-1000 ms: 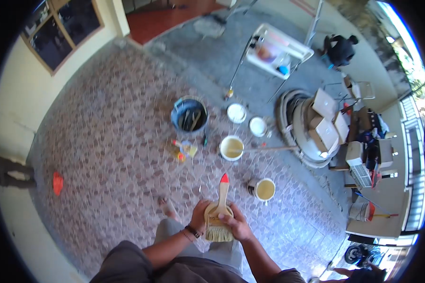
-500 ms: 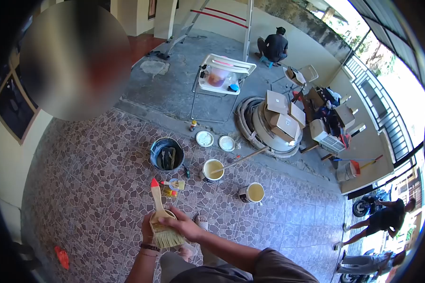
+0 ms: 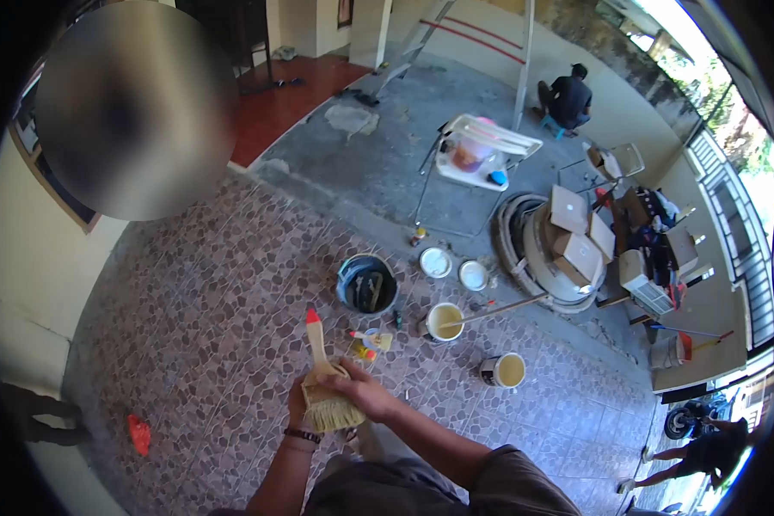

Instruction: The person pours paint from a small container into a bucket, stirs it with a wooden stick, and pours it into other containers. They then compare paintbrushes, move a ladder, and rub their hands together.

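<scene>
A wide paintbrush (image 3: 316,344) with a pale wooden handle and a red tip is held in front of my body, its handle up and its pale bristles down. My left hand (image 3: 297,402) closes around its left side. From the right, my right hand (image 3: 368,394) grips the base of the handle, thumb across the front. A rounded tan edge shows behind the brush between my hands, mostly hidden. Just beyond my hands, a smaller brush (image 3: 378,340) lies over a small container on the tiles.
A dark bucket (image 3: 344,297) holds black items. Beyond it are two round lids (image 3: 436,262), a paint pail (image 3: 444,334) with a stick and another pail (image 3: 493,373). Farther off stand a folding chair (image 3: 499,138), cartons (image 3: 576,258), and a ladder (image 3: 525,73). A person (image 3: 569,99) crouches by the wall.
My view has swung left, so the pails, chair and cartons sit farther right in it. Both hands stay on the paintbrush, with little change in grip.
</scene>
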The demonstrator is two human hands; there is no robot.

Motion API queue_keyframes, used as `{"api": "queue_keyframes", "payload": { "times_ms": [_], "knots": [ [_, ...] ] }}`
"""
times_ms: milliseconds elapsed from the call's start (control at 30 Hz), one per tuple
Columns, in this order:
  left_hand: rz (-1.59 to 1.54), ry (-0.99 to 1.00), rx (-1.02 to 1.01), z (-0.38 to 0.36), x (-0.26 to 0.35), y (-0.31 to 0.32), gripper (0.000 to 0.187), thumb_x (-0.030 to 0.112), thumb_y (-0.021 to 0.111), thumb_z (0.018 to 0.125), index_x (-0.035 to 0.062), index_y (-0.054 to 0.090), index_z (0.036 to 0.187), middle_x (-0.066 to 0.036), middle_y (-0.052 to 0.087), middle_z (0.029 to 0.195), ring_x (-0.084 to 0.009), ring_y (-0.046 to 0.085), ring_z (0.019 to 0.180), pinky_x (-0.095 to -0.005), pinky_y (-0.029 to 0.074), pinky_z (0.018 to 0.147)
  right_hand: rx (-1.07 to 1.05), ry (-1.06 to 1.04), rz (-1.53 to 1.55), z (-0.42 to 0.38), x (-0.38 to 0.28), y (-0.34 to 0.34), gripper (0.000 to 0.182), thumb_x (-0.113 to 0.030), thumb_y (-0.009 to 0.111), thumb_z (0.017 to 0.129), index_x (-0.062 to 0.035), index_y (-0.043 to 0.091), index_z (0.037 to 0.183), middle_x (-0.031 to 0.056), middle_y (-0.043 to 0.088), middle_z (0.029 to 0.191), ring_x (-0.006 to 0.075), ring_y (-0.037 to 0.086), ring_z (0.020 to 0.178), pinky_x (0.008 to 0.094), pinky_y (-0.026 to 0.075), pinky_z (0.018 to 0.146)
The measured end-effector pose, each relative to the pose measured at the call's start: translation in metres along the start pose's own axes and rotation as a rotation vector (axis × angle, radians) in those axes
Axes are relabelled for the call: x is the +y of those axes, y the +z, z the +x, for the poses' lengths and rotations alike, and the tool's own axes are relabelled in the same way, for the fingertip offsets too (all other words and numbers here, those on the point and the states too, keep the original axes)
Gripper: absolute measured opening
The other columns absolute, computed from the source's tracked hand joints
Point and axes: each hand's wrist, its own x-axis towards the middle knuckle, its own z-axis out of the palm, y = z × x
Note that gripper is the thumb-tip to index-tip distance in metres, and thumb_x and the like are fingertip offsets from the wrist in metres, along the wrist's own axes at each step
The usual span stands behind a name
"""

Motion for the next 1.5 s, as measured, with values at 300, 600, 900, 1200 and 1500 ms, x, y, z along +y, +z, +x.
{"api": "queue_keyframes", "payload": {
  "times_ms": [300, 600, 900, 1200, 1500],
  "knots": [
    [-0.04, -0.133, 0.055, 0.09, 0.098, 0.046, 0.057, 0.04, 0.036, 0.094, -0.0037, 0.049, 0.127, -0.022, 0.059, 0.118, -0.0344, 0.061, 0.103, -0.0462, 0.049, 0.093, 0.008, -0.069, -0.014, 0.099, -0.086, 0.002, 0.055, -0.038, 0.068, 0.083, 0.0018, 0.051, 0.118, 0.0127, 0.06, 0.108, 0.0178, 0.058, 0.099, 0.0303, 0.046, 0.086],
    [-0.047, -0.248, -0.048, 0.21, 0.239, 0.071, 0.055, 0.039, 0.034, 0.096, -0.0034, 0.048, 0.128, -0.021, 0.058, 0.119, -0.0335, 0.06, 0.105, -0.0453, 0.049, 0.094, 0.145, -0.149, 0.062, 0.238, -0.171, 0.036, 0.045, -0.029, 0.065, 0.088, -0.0033, 0.049, 0.121, 0.0072, 0.059, 0.108, 0.0142, 0.057, 0.1, 0.029, 0.046, 0.087],
    [0.275, -0.384, 0.188, 0.342, 0.384, 0.131, 0.044, 0.033, 0.046, 0.091, -0.0017, 0.056, 0.115, -0.018, 0.064, 0.106, -0.0297, 0.064, 0.095, -0.0418, 0.053, 0.087, 0.237, -0.248, 0.251, 0.369, -0.271, 0.056, 0.048, -0.033, 0.063, 0.089, 0.0009, 0.047, 0.12, 0.0086, 0.059, 0.106, 0.0135, 0.057, 0.097, 0.0272, 0.046, 0.084],
    [0.255, -0.522, 0.113, 0.565, 0.438, 0.186, 0.048, 0.036, 0.043, 0.092, -0.0019, 0.055, 0.119, -0.018, 0.063, 0.11, -0.03, 0.064, 0.097, -0.043, 0.052, 0.089, 0.31, -0.318, 0.179, 0.516, -0.397, -0.061, 0.057, -0.037, 0.065, 0.087, 0.0012, 0.045, 0.125, 0.0118, 0.058, 0.112, 0.0155, 0.056, 0.102, 0.0295, 0.044, 0.089],
    [0.592, -0.637, 0.219, 0.843, 0.425, 0.286, 0.04, 0.033, 0.041, 0.095, 0.0006, 0.061, 0.106, -0.013, 0.066, 0.097, -0.0248, 0.066, 0.088, -0.0375, 0.053, 0.081, 0.473, -0.365, 0.302, 0.589, -0.597, -0.213, 0.053, -0.029, 0.063, 0.09, -0.002, 0.042, 0.131, 0.0096, 0.058, 0.115, 0.0155, 0.055, 0.106, 0.0298, 0.044, 0.091]
  ]
}}
